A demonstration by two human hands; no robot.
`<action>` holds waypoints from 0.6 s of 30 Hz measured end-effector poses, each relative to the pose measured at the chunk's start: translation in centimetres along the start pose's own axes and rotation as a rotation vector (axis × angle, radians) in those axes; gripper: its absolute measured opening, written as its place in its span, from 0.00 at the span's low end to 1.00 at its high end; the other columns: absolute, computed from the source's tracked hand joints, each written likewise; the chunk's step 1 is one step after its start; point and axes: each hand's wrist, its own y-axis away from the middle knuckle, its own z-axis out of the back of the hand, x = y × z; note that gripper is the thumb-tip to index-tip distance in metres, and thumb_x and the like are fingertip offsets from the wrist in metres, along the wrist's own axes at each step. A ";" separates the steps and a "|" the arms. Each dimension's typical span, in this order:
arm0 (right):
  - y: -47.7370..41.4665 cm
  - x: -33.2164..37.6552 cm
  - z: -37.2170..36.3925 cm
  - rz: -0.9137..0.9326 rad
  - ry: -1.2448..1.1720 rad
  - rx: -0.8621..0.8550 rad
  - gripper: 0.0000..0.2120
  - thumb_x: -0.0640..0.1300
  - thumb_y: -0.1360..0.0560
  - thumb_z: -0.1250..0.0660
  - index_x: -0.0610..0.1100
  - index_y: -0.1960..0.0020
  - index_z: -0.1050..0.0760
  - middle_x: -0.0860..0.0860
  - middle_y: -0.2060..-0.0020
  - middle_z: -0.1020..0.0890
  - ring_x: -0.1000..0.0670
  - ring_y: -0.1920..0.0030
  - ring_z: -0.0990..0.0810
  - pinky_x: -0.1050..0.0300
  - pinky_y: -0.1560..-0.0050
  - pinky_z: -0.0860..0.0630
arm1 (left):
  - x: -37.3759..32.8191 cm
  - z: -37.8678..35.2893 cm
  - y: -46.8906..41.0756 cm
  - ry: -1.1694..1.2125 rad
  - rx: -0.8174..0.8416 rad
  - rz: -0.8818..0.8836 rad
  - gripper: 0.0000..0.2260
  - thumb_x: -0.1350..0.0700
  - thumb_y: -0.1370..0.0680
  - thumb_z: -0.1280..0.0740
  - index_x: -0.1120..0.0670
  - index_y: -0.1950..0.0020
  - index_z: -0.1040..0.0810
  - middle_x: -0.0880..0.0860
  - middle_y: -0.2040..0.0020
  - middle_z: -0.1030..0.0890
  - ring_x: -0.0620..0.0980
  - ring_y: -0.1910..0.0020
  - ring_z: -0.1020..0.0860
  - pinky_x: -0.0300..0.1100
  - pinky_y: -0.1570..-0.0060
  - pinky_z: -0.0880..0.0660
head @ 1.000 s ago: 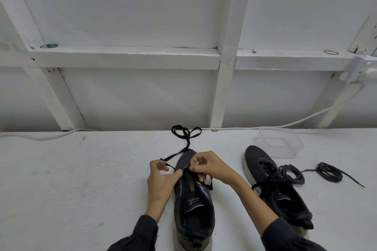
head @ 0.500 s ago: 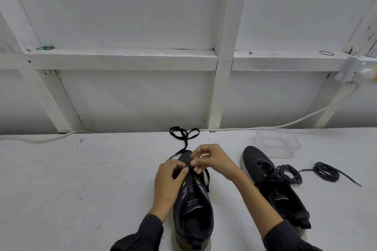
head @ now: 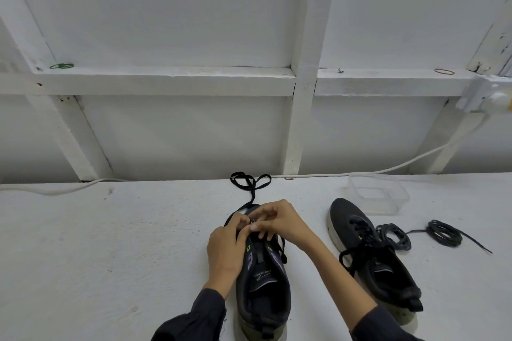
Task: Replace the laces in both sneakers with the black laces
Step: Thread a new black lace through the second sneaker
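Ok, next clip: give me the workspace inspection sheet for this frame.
Surface: white table, painted.
Job's things: centre sneaker, black lace trailing past its toe; right sneaker laced; near lace coil and far lace coil beside it.
Clutter: clear container.
Grips: left hand and right hand pinch the black lace at the front eyelets.
Cables: white cable along the wall.
Surroundings: white framed wall; green rubber band and brown rubber band on its ledge.

view: head, wide-angle | faces: forward, down | range: near, over table (head: 83,257)
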 end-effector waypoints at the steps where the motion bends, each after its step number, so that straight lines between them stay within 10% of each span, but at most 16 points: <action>1: 0.1 0.0 -0.2 -0.002 0.003 -0.026 0.09 0.36 0.30 0.25 0.38 0.50 0.17 0.40 0.63 0.15 0.50 0.69 0.19 0.62 0.70 0.25 | 0.0 0.0 0.0 0.009 0.003 0.005 0.01 0.50 0.20 0.35 0.45 0.50 0.24 0.38 0.59 0.23 0.42 0.59 0.25 0.31 0.64 0.34; 6: 0.3 0.0 -0.7 -0.013 0.041 -0.103 0.03 0.36 0.29 0.26 0.43 0.57 0.17 0.46 0.68 0.16 0.50 0.72 0.20 0.63 0.73 0.27 | 0.4 0.0 -0.3 0.132 0.040 -0.002 0.04 0.51 0.23 0.30 0.43 0.55 0.23 0.41 0.58 0.18 0.41 0.54 0.20 0.40 0.53 0.24; 14: 0.2 -0.1 -1.4 -0.004 0.184 -0.177 0.10 0.33 0.29 0.31 0.47 0.63 0.21 0.50 0.68 0.18 0.55 0.72 0.23 0.62 0.63 0.23 | 0.3 0.4 0.1 0.225 0.149 0.029 0.11 0.55 0.28 0.25 0.40 0.54 0.22 0.39 0.55 0.18 0.35 0.51 0.22 0.27 0.52 0.28; 18: 0.4 -0.1 -1.7 0.041 0.162 -0.236 0.12 0.32 0.28 0.32 0.48 0.63 0.21 0.51 0.66 0.18 0.58 0.65 0.22 0.66 0.60 0.26 | 0.7 0.2 0.0 0.194 0.132 0.038 0.10 0.54 0.28 0.27 0.42 0.51 0.21 0.38 0.55 0.20 0.43 0.48 0.23 0.41 0.46 0.25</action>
